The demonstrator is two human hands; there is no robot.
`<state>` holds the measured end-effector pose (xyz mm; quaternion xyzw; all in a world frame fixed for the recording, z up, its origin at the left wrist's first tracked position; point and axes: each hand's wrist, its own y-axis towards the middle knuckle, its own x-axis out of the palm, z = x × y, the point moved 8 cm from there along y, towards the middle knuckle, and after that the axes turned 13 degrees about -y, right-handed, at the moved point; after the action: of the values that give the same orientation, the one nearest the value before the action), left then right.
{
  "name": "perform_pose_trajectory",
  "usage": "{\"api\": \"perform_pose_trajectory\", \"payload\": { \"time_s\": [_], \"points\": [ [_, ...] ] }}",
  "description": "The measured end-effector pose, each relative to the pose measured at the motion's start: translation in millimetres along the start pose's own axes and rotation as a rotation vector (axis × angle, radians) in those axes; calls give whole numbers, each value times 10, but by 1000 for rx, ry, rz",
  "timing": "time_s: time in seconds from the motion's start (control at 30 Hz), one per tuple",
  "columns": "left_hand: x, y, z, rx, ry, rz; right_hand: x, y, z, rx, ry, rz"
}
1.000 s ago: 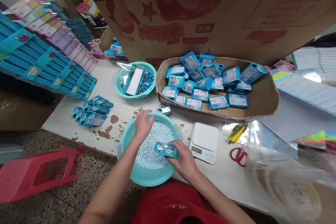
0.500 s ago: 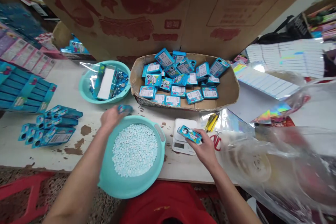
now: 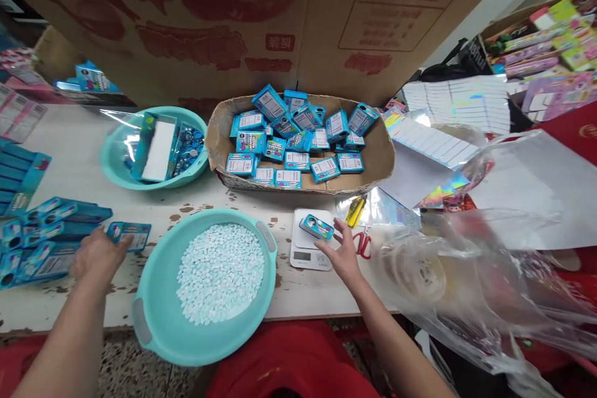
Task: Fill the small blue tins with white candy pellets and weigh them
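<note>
My left hand [image 3: 99, 255] is at the left, its thumb side closed on the end of a small flat blue box [image 3: 131, 236]. Close beside its fingers stands a group of upright blue boxes [image 3: 53, 264]. On the white kitchen scale [image 3: 311, 260] lies another small blue box [image 3: 316, 226] with a round window at one end. My right hand [image 3: 342, 252] is open around that box's right end, thumb and fingers apart. Between my hands is a turquoise basin [image 3: 161, 298] holding many small pale blue and white candies [image 3: 221, 273].
Behind the scale, a cut-down cardboard tray [image 3: 382, 168] holds several blue boxes. A smaller turquoise bowl [image 3: 112, 165] stands left of it. Red scissors [image 3: 362, 245] and a yellow cutter [image 3: 356, 211] lie right of the scale, near crumpled clear plastic [image 3: 410, 280]. A large carton [image 3: 209, 74] rises behind.
My left hand has carried its blue box leftward from above the basin to the grouped boxes. My right hand has let go of its box, which now rests on the scale. The view has shifted right.
</note>
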<state>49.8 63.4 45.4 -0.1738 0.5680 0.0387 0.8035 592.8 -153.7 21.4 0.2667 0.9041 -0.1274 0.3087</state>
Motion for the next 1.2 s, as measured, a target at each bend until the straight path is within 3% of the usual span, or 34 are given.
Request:
{"api": "perform_pose_trajectory", "payload": {
  "time_s": [0.1, 0.2, 0.37, 0.5, 0.87, 0.97, 1.2],
  "points": [
    [-236, -379, 254, 0, -25, 305, -144, -220, 104, 23, -26, 30],
    [-169, -817, 611, 279, -170, 404, -258, -474, 282, 79, -39, 45],
    [309, -1421, 988, 536, -286, 221, -364, -786, 610, 203, -7, 73],
    [565, -1693, 1255, 624, -367, 100, -403, -863, 759, 263, 31, 93],
    [697, -1990, 1880, 753, -470, 30, -361, -858, 861, 318, 75, 61],
    [803, -2077, 2252, 813, -511, -39, -330, -805, 845, 300, 78, 53],
    [1194, -2357, 3479, 1085, -346, -167, -285, -636, 730, 278, 112, 53]
  ]
}}
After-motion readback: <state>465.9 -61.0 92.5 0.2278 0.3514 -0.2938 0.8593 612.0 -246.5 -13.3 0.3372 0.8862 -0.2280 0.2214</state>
